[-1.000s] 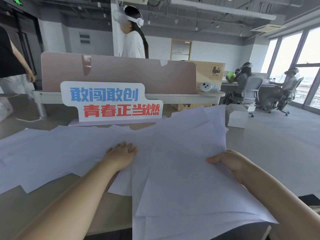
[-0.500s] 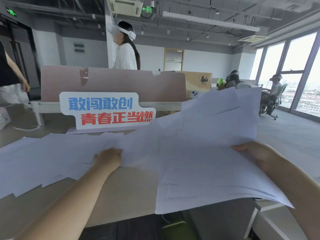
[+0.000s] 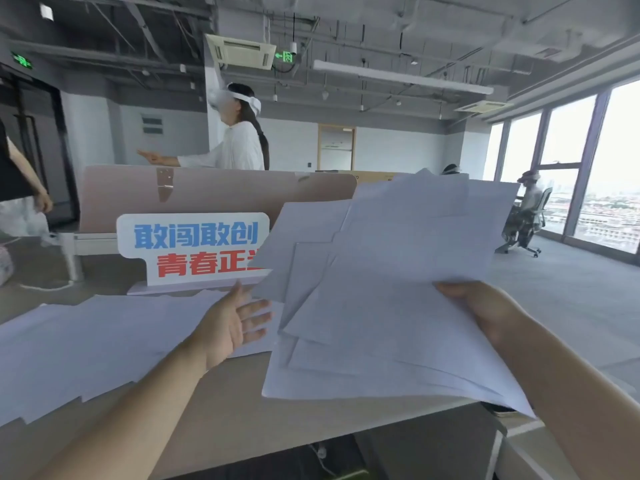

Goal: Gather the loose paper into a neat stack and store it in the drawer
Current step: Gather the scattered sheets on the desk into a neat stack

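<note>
1. open office, beige desk (image 3: 242,410), sign with blue and red characters (image 3: 194,247) at rear edge.
2. right hand (image 3: 485,310): pinching fanned sheaf of white sheets (image 3: 381,289), raised off desk.
3. left hand (image 3: 228,323): spread, palm open, empty, just left of sheaf.
4. remaining loose sheets (image 3: 86,341): flat on desk, left side.

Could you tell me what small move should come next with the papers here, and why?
Probably bring the open left hand to the near edge of the fanned sheets that the right hand holds up, and square them. They are splayed at different angles, not yet a neat stack, and more loose paper lies spread on the desk.
</note>
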Motion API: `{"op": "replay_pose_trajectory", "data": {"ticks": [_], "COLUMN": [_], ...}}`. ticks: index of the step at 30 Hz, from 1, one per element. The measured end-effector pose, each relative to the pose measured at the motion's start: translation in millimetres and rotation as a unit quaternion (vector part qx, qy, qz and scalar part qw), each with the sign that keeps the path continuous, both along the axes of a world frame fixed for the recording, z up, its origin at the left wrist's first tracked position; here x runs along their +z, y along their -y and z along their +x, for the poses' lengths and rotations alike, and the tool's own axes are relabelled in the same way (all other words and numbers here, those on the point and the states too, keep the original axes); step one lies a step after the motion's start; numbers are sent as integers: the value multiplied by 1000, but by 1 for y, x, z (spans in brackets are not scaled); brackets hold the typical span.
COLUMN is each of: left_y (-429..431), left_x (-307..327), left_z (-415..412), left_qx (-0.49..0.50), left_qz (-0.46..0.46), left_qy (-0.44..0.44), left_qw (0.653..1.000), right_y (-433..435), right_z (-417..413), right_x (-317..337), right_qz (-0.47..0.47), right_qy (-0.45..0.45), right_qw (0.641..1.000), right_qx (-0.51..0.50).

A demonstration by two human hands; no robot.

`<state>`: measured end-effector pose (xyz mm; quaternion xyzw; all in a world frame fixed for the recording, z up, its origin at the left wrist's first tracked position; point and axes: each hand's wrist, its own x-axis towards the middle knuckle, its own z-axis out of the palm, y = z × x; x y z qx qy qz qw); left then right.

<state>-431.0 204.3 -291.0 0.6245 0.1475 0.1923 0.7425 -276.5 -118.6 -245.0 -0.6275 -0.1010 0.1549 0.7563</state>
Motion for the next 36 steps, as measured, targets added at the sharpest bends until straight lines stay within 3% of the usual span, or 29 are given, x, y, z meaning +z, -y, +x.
{"op": "replay_pose_trajectory", "data": {"ticks": [2,4,7,11,15,17,21,23,27,29,31,33,36], "left_y": [2,-7,-35,-79,-130,-152,-173,-183,-205,-202,-191,-178,-167], "left_x": [11,12,3,-8,-14,-19,-32,-35,-45,-44,-39,-40,-50], "left_z": [-13,-17,-15,-16,-18,-18,-21,-24,-27,-24,-19,-14,-6], "left_qx": [-25,-3,68,147,251,254,245,274,397,376,307,236,231], "left_qz": [-74,-36,19,-32,-152,-176,-110,-101,-185,-243,-227,-145,-85], "left_qy": [41,33,-45,-1,65,33,-111,-123,2,88,89,4,-66], "left_qw": [996,999,996,989,954,951,957,948,899,890,920,961,967], "right_y": [-15,-31,-58,-97,-133,-151,-188,-198,-198,-195,-195,-197,-200], "right_z": [-3,-4,-3,6,30,48,70,77,84,89,90,87,83], "right_x": [-11,-24,-44,-63,-69,-68,-59,-59,-65,-70,-73,-74,-75], "right_qz": [6,6,-8,-24,-38,-51,-132,-160,-157,-145,-141,-151,-149], "right_qy": [-10,-23,-37,-18,-5,-3,-19,-25,-38,-47,-57,-56,-55], "right_qw": [1000,998,995,990,987,984,959,950,943,943,941,934,935], "right_qx": [26,53,97,139,155,173,250,268,292,297,301,318,316]}}
